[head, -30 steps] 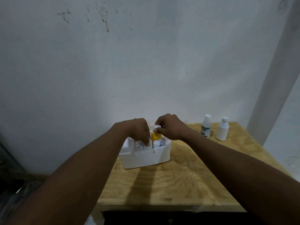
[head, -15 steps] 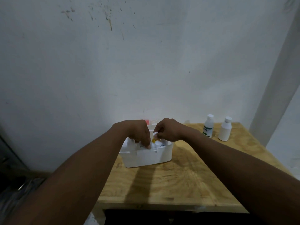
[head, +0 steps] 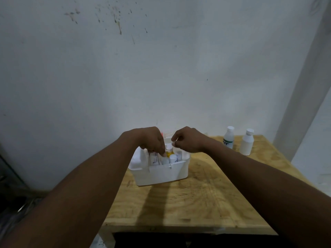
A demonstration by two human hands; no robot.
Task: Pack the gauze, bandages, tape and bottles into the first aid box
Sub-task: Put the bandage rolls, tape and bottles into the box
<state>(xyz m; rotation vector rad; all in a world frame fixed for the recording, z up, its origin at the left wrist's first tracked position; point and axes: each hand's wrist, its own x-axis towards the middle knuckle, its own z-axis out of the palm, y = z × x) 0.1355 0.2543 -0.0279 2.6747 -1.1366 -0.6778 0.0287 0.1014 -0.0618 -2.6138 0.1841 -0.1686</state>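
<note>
The white first aid box [head: 161, 174] stands open on the wooden table [head: 197, 199]. Inside it I see an orange bottle with a white cap [head: 169, 152], a small white-capped bottle [head: 173, 158] and white packets [head: 154, 159]. My left hand [head: 152, 140] dips into the box from the left, fingertips touching the white items; whether it grips one is hidden. My right hand [head: 188, 140] hovers just above the box's right side, fingers curled with nothing visible in them. Two white bottles stand on the table at the far right, one with a green label [head: 228, 137] and one plain [head: 247, 142].
The table stands against a stained white wall [head: 161, 68]. A white pillar [head: 304, 86] rises at the right behind the table's corner. Dark clutter lies on the floor to the left [head: 16, 203]. Bare wood stretches from the box to the table's near edge.
My right hand lowered the orange bottle into the box, let go of its cap and rose slightly. My left hand stayed in the box.
</note>
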